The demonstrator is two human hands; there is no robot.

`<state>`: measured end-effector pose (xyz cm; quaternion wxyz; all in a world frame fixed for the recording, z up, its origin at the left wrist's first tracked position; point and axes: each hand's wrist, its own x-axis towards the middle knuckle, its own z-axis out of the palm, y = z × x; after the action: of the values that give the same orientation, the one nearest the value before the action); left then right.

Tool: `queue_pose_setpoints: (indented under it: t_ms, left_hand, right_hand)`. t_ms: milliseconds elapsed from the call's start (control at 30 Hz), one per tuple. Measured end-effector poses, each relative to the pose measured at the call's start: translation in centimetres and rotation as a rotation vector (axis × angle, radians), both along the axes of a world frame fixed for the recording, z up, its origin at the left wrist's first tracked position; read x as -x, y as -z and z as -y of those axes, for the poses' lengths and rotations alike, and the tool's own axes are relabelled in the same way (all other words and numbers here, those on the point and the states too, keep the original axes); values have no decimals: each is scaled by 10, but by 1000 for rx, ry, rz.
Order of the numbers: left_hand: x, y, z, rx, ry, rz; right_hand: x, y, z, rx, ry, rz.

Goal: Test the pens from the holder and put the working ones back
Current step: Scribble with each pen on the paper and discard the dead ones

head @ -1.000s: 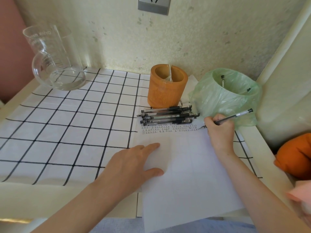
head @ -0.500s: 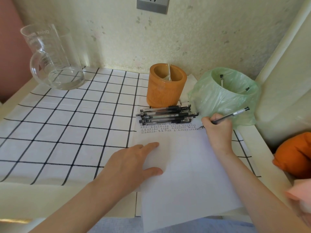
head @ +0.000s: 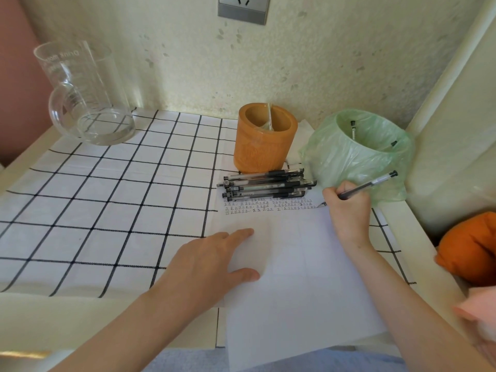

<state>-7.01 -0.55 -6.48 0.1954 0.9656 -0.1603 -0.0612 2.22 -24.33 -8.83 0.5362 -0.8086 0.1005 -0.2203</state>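
Right hand [head: 346,208]: I pinch the gel pen [head: 367,185], tip on the paper [head: 295,277], testing ink.
Left hand [head: 212,261]: fingers [head: 241,233] flat, pinning the paper steady.

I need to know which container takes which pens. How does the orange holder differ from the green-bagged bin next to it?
The orange holder is bare and opaque; the green-bagged bin is wrapped in a crumpled, translucent liner. The holder is narrower, the bin's mouth wider. No pen shows in the holder, while two pen ends stick up inside the bin. Both stand upright, open-topped, near the wall.
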Motion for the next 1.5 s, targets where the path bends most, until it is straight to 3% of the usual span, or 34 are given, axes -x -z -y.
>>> queue_pose_setpoints:
  t_ms: [367,533,667,733,900,1200,1500]
  left_hand:
    - [0,-4,1,-17,-10,-30]
    - [1,-5,0,15,-31,-30]
    - [-2,-8,1,346,-100,-29]
    - [-4,-11,3,558,-153,-101]
    - [-5,-17,7,835,-132,-168]
    - [-4,-22,5,957,-115,-193]
    - [-3,-20,8,856,-98,-182]
  right_hand:
    - [1,0,2,-84,-5,-6]
    - [11,-28,2,-120,-76,111]
    - [27,-53,-8,-267,-169,121]
    - [36,-61,-16,-357,-296,36]
    - [47,-59,-37,-621,-591,-213]
    - [49,-54,-54,-549,-696,-313]
    - [52,-52,-65,-342,-783,-345]
